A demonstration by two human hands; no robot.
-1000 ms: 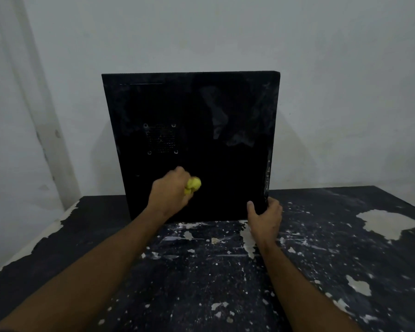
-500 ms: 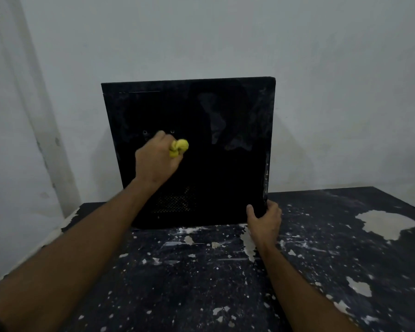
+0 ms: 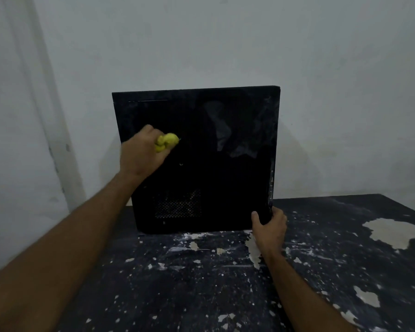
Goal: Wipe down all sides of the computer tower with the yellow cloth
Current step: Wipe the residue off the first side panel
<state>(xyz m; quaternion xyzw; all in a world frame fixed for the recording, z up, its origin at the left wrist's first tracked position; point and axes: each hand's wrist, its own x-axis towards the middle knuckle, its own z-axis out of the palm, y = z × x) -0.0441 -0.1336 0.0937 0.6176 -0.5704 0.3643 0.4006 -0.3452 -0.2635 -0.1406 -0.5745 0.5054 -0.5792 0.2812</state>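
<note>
A black, box-shaped metal computer tower [image 3: 201, 161] is stood upright on a dark tabletop with flaking, paint-chipped patches [image 3: 225, 283], its broad side panel turned toward the camera and its back near a pale plastered wall [image 3: 225, 44]. The panel is marked by greyish dusty smears in its upper right part, and a perforated vent grille [image 3: 177, 204] is set low on the left. A crumpled yellow cloth [image 3: 166, 142] is bunched in the curled fingers of the left hand [image 3: 140, 153] and pressed against the panel's upper left area. The tower's lower right corner is gripped by the right hand [image 3: 268, 227], thumb on the side panel and fingers wrapped round the edge. Most of the cloth is hidden inside the fist. The narrow front face is seen only edge-on, its markings too small to be read.
</note>
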